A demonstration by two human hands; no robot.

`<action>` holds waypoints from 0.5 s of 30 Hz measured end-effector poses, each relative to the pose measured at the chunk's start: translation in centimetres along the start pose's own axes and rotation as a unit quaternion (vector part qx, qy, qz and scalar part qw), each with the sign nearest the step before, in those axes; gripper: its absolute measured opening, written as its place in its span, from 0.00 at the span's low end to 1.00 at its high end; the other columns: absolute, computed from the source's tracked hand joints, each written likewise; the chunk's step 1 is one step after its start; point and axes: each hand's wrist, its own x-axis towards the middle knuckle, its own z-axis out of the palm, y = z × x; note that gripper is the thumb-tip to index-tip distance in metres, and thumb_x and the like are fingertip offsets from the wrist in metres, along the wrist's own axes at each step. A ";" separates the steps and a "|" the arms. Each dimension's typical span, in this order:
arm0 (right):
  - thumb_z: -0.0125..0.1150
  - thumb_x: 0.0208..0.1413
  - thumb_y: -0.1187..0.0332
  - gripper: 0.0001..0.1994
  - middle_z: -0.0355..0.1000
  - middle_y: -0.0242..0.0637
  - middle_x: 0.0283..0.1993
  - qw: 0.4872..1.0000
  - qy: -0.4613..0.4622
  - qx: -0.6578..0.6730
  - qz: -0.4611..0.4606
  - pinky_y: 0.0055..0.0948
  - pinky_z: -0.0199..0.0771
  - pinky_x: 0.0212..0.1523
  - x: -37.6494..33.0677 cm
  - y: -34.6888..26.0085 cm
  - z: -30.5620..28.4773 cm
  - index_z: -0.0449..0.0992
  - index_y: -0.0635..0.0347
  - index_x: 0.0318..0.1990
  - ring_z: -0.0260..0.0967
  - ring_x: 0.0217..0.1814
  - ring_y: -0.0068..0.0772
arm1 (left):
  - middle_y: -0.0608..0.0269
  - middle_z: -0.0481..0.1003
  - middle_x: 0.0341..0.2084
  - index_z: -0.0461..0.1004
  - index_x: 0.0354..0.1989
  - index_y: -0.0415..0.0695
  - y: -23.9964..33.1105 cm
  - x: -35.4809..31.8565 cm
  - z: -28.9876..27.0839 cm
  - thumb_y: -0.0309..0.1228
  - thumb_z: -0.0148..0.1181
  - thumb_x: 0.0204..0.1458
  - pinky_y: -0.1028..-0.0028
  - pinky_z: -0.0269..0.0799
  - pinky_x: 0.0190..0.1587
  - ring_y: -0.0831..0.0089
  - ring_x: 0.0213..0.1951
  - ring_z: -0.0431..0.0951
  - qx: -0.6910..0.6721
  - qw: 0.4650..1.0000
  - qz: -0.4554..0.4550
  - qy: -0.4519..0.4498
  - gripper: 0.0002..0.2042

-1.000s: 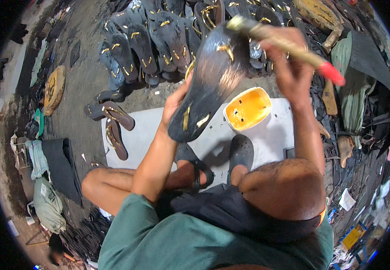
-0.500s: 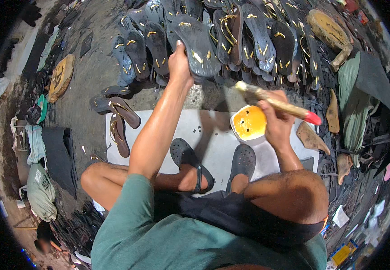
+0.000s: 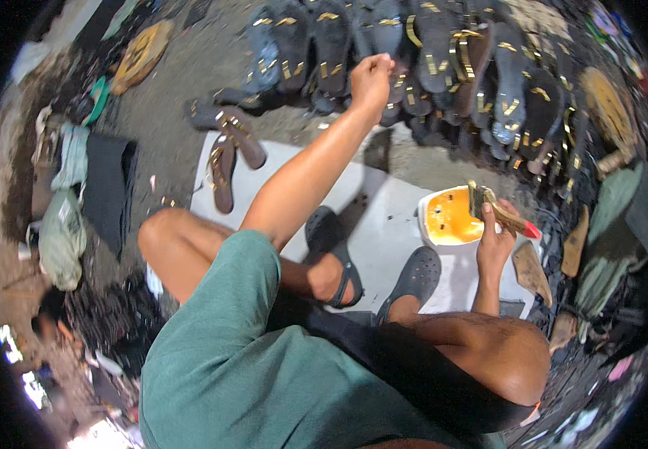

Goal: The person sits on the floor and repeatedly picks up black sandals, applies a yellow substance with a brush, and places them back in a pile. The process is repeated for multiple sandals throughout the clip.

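My left hand (image 3: pixel 371 86) reaches out over the near edge of the rows of dark sandal soles (image 3: pixel 333 49). Its fingers are curled together, and what they hold, if anything, is hidden. Many soles bear short gold strap ends. In my right hand (image 3: pixel 494 238) is a brush (image 3: pixel 515 221) with a red-tipped handle, its bristle end just over the right side of a white tub (image 3: pixel 423 224). Glossy yellow-orange liquid (image 3: pixel 450 217) with a few dark specks fills the tub. A pale sheet (image 3: pixel 384 254) lies under the tub and my clog-shod feet.
A pair of brown sandals (image 3: pixel 223 176) lies at the sheet's left edge. Wooden foot forms (image 3: pixel 531 271) lie on the right, another wooden block (image 3: pixel 141 57) at the far left. Dark sheet material (image 3: pixel 107 187) and scraps spread along the sides.
The sole in my left hand has left its grip, and that hand now hovers curled by the rows. The brush has come down to the tub. The view has shifted and tilted.
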 end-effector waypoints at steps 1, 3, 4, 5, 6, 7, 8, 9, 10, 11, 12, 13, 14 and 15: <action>0.64 0.60 0.65 0.18 0.68 0.49 0.57 0.995 -0.018 -0.094 -0.018 0.40 0.61 0.62 0.1 1.8 0.2 0.75 0.69 0.51 0.63 0.61 0.43 | 0.56 0.78 0.44 0.74 0.52 0.37 -1.3 -0.7 -3.3 0.40 0.60 0.60 0.68 0.72 0.52 0.68 0.45 0.78 0.094 0.992 0.063 0.051 0.20; 0.68 0.55 0.60 0.24 0.59 0.57 0.66 0.973 -0.050 -0.219 -0.050 0.49 0.52 0.67 0.7 5.3 0.5 0.74 0.68 0.54 0.52 0.70 0.55 | 0.53 0.77 0.46 0.76 0.52 0.43 -3.7 -1.6 -12.3 0.44 0.64 0.55 0.62 0.68 0.56 0.61 0.50 0.75 0.291 0.929 0.104 0.204 0.22; 0.69 0.54 0.59 0.25 0.57 0.56 0.67 0.962 -0.039 -0.260 -0.071 0.50 0.49 0.68 0.8 6.0 1.3 0.75 0.67 0.54 0.51 0.70 0.55 | 0.50 0.75 0.48 0.77 0.51 0.45 -4.8 -1.9 -17.2 0.46 0.66 0.52 0.58 0.65 0.57 0.57 0.53 0.73 0.385 0.869 0.080 0.300 0.23; 0.70 0.52 0.58 0.25 0.56 0.56 0.68 0.947 -0.022 -0.306 -0.093 0.51 0.47 0.69 0.9 6.5 1.7 0.75 0.66 0.54 0.50 0.71 0.55 | 0.48 0.69 0.54 0.71 0.57 0.48 -5.6 -2.7 -20.8 0.49 0.68 0.48 0.55 0.62 0.60 0.52 0.57 0.68 0.468 0.816 -0.014 0.340 0.30; 0.70 0.51 0.57 0.26 0.55 0.55 0.69 0.929 -0.001 -0.352 -0.115 0.52 0.44 0.70 1.1 7.1 1.9 0.76 0.65 0.54 0.49 0.72 0.55 | 0.45 0.64 0.61 0.65 0.64 0.50 -6.4 -3.4 -23.7 0.53 0.70 0.45 0.52 0.59 0.62 0.47 0.61 0.64 0.539 0.749 -0.107 0.370 0.38; 0.72 0.48 0.55 0.29 0.52 0.55 0.71 0.896 -0.003 -0.425 -0.132 0.55 0.37 0.73 1.2 8.7 2.0 0.76 0.63 0.55 0.46 0.74 0.55 | 0.44 0.60 0.62 0.55 0.68 0.53 -7.1 -3.5 -26.0 0.53 0.71 0.44 0.51 0.59 0.62 0.45 0.62 0.62 0.550 0.749 -0.157 0.336 0.44; 0.72 0.48 0.56 0.30 0.51 0.54 0.71 0.876 -0.042 -0.466 -0.114 0.56 0.35 0.73 1.3 7.9 2.2 0.74 0.63 0.56 0.45 0.74 0.55 | 0.42 0.57 0.64 0.45 0.73 0.56 -7.7 -4.1 -28.4 0.54 0.72 0.42 0.50 0.60 0.62 0.43 0.62 0.61 0.559 0.743 -0.208 0.306 0.52; 0.72 0.48 0.56 0.31 0.51 0.53 0.72 0.853 -0.079 -0.507 -0.095 0.56 0.34 0.73 1.1 6.1 2.6 0.73 0.64 0.57 0.43 0.75 0.55 | 0.41 0.58 0.63 0.40 0.74 0.58 -8.6 -4.8 -30.3 0.53 0.71 0.43 0.50 0.60 0.62 0.43 0.63 0.61 0.561 0.740 -0.219 0.300 0.54; 0.72 0.48 0.56 0.32 0.50 0.52 0.72 0.828 -0.112 -0.544 -0.074 0.57 0.32 0.74 1.3 4.9 2.9 0.72 0.64 0.58 0.42 0.75 0.55 | 0.40 0.60 0.63 0.35 0.74 0.60 -9.3 -5.1 -31.6 0.51 0.71 0.43 0.49 0.60 0.62 0.43 0.63 0.61 0.565 0.738 -0.226 0.293 0.56; 0.69 0.52 0.53 0.30 0.57 0.50 0.70 0.835 -0.065 -0.537 -0.100 0.52 0.43 0.72 1.6 4.6 2.5 0.74 0.67 0.55 0.51 0.73 0.54 | 0.38 0.60 0.62 0.34 0.75 0.62 -9.8 -5.1 -32.8 0.47 0.69 0.45 0.49 0.60 0.63 0.42 0.63 0.62 0.549 0.746 -0.229 0.298 0.53; 0.68 0.53 0.53 0.29 0.60 0.50 0.68 0.895 -0.050 -0.438 -0.072 0.49 0.48 0.70 1.8 3.8 1.3 0.74 0.67 0.54 0.55 0.71 0.52 | 0.36 0.64 0.60 0.39 0.75 0.62 -9.7 -4.8 -33.1 0.43 0.66 0.47 0.51 0.60 0.63 0.40 0.61 0.65 0.524 0.768 -0.213 0.302 0.49; 0.67 0.54 0.52 0.28 0.63 0.50 0.66 0.940 -0.032 -0.336 -0.040 0.46 0.52 0.69 1.9 2.7 -0.3 0.75 0.67 0.53 0.58 0.69 0.51 | 0.37 0.68 0.57 0.45 0.75 0.57 -9.2 -4.9 -32.3 0.41 0.63 0.51 0.53 0.61 0.64 0.45 0.60 0.69 0.472 0.793 -0.183 0.340 0.43; 0.66 0.56 0.51 0.27 0.66 0.49 0.65 0.973 -0.009 -0.229 -0.008 0.44 0.57 0.67 2.0 1.5 -1.8 0.76 0.68 0.52 0.62 0.67 0.49 | 0.48 0.65 0.46 0.52 0.66 0.54 -8.6 -4.7 -31.3 0.41 0.57 0.54 0.60 0.61 0.53 0.55 0.48 0.66 0.302 0.862 -0.131 0.386 0.31; 0.65 0.58 0.52 0.26 0.74 0.52 0.56 0.988 0.022 -0.151 -0.033 0.38 0.65 0.60 1.4 -0.2 -2.2 0.77 0.69 0.50 0.71 0.59 0.46 | 0.60 0.62 0.35 0.60 0.58 0.51 -7.6 -4.6 -30.6 0.41 0.51 0.58 0.66 0.61 0.42 0.65 0.37 0.63 0.088 0.898 -0.047 0.429 0.21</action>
